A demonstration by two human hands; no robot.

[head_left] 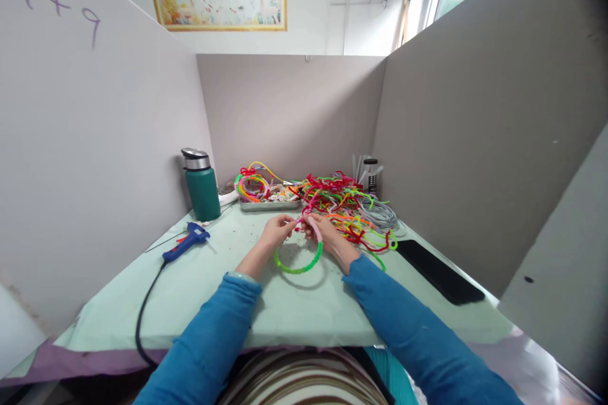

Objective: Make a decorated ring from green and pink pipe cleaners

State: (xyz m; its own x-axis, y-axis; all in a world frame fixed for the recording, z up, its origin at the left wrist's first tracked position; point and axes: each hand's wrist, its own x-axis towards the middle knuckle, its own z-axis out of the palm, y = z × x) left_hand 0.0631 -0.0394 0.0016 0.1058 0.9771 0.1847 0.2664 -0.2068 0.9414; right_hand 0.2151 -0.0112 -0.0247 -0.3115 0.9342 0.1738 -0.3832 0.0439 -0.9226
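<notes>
Between my hands, over the middle of the table, is a ring (300, 271) wrapped in fuzzy pipe cleaner, green along the bottom and pale pink up its right side. My right hand (327, 235) is closed around the ring's upper right part. Fingers of my left hand (277, 231) are pinched at the ring's upper left, by a bright pink pipe cleaner (310, 204) that rises above my fingers. The exact grip at the top is partly hidden by the fingers. Just behind my right hand lies a tangled heap of colourful pipe cleaners (337, 193).
A blue glue gun (187, 242) with its cord lies at left, near a green bottle (202, 186). Finished-looking coloured rings (251, 188) rest on a metal tray (270, 205) at the back. Grey coiled cord (380, 212) and a black phone-like slab (439, 272) are at right. Partitions enclose the table.
</notes>
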